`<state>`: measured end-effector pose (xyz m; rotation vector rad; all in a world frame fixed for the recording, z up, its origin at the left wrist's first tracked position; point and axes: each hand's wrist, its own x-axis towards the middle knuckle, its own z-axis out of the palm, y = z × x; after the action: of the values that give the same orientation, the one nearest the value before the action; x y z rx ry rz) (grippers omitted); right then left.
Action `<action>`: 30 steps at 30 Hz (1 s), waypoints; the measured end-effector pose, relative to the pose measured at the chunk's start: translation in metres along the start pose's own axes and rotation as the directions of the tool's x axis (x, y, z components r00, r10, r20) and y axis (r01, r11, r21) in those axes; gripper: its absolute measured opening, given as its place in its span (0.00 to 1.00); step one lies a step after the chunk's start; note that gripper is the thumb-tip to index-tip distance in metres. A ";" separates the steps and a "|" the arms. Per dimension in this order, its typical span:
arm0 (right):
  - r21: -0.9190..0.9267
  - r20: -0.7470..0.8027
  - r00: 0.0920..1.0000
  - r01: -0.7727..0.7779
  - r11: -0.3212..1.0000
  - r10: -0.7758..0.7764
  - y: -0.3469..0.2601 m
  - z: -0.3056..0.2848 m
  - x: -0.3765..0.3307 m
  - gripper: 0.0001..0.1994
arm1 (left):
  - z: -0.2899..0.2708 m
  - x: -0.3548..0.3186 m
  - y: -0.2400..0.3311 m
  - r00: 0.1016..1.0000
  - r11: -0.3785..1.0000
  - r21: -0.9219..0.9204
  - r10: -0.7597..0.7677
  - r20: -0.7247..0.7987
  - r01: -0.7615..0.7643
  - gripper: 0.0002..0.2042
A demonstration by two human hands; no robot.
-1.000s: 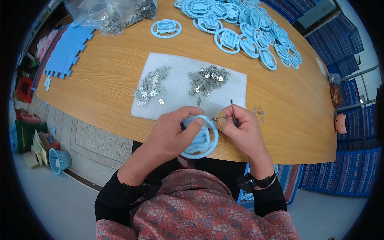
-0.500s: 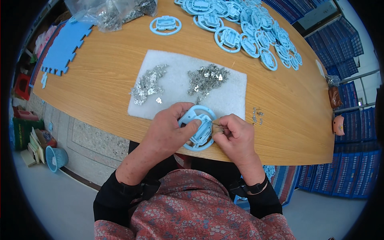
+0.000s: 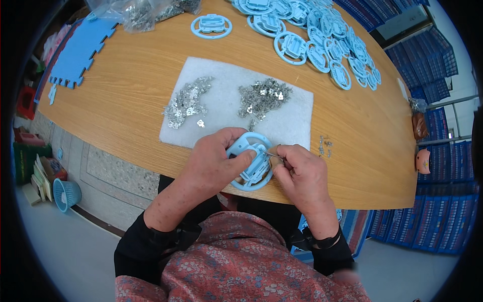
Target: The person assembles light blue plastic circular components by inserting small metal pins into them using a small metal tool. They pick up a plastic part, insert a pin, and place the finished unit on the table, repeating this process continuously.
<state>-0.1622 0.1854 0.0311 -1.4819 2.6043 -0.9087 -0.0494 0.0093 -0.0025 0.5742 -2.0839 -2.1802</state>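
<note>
My left hand (image 3: 210, 162) is closed round the left side of a light-blue toy steering wheel (image 3: 259, 167), its thumb lying over the middle part. The wheel is tilted at the table's near edge. In my right hand (image 3: 308, 173) a thin metal tool (image 3: 274, 155) is pinched, its tip at the wheel's middle; a tan cover wraps a fingertip. Just beyond my hands lies a white felt mat (image 3: 225, 83). On it sit a pile of small silvery metal plates (image 3: 187, 105) at the left and a denser pile of small metal parts (image 3: 264, 98) at the right.
Many light-blue wheels (image 3: 322, 35) are heaped at the far right, with a single wheel (image 3: 211, 26) nearer the middle. Clear bags of metal parts (image 3: 141, 15) and a blue foam mat (image 3: 83, 50) lie far left. Small screws (image 3: 325, 146) lie right of the felt mat.
My right hand has turned and drawn slightly right, so the thin metal tool shows more. My left hand keeps its hold on the wheel. The view has shifted slightly.
</note>
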 end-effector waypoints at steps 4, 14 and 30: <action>0.025 0.052 0.996 -0.073 0.997 0.071 -0.002 0.003 0.002 0.11 | 0.000 0.000 -0.001 1.000 1.000 0.028 0.006 -0.004 -0.006 0.21; 0.663 0.258 0.885 -0.453 0.596 0.387 0.012 0.001 -0.006 0.09 | -0.001 -0.005 0.003 0.999 0.939 -0.341 -0.027 0.031 0.036 0.23; 0.787 0.559 0.775 -0.608 0.105 0.295 0.008 0.001 -0.027 0.08 | 0.003 -0.019 0.024 0.924 0.839 0.410 0.256 0.283 -0.358 0.24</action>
<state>-0.1533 0.2092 0.0187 -0.3043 1.4167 -1.5636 -0.0378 0.0156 0.0249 0.0000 -2.6072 -1.6398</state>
